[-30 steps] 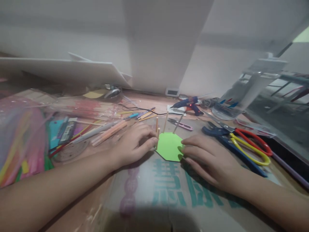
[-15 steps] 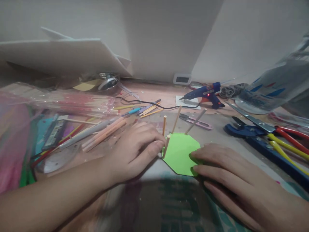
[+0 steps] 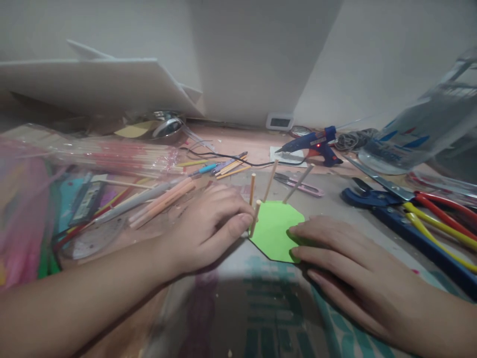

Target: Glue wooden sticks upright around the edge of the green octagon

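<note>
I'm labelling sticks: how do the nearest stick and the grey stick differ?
The nearest stick looks tan, the grey stick duller. The nearest stick stands closer to upright; the grey stick leans further right. The nearest stick is beside the left hand; the grey stick stands farther from it. Both rise from the green sheet.

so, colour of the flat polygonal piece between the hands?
Flat polygonal piece: bright green, best in head view.

Sticks [image 3: 267, 185] block the green board [image 3: 278, 231] behind; its front stays free.
</note>
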`<state>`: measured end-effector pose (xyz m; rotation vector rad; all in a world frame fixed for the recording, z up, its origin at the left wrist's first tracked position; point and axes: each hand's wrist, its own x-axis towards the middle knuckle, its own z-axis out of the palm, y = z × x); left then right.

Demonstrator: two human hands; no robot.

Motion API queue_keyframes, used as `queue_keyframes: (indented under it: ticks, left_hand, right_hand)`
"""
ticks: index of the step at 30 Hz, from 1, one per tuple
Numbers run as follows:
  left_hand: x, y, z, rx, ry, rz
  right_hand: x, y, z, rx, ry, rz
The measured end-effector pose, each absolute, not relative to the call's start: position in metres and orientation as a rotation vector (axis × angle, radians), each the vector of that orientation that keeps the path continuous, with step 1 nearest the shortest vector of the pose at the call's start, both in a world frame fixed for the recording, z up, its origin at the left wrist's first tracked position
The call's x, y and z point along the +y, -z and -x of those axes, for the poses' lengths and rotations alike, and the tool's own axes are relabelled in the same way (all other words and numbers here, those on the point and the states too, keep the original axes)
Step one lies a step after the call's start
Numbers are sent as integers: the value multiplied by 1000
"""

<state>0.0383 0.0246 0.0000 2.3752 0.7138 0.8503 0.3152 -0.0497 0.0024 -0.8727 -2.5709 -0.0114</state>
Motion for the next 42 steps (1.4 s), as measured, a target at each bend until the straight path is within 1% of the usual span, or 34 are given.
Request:
queue_keyframes:
  ticks: [6,26,34,42]
  left_hand:
    - [25,4,-37,691,-868,-2358]
    - [25,4,-42,680,-965,-2463]
    - [24,2,-42,692,-952,-2475]
    - [23,0,-41,712,-913,-2470]
  right_hand:
    - [-49,-2,-315,-2583,-20,884]
    - [-50,-6,-316,-2638,56,815]
    - [-49,-6,-314,-2631,-8,803]
    - [-55,-4,-323,-2466,-159,792]
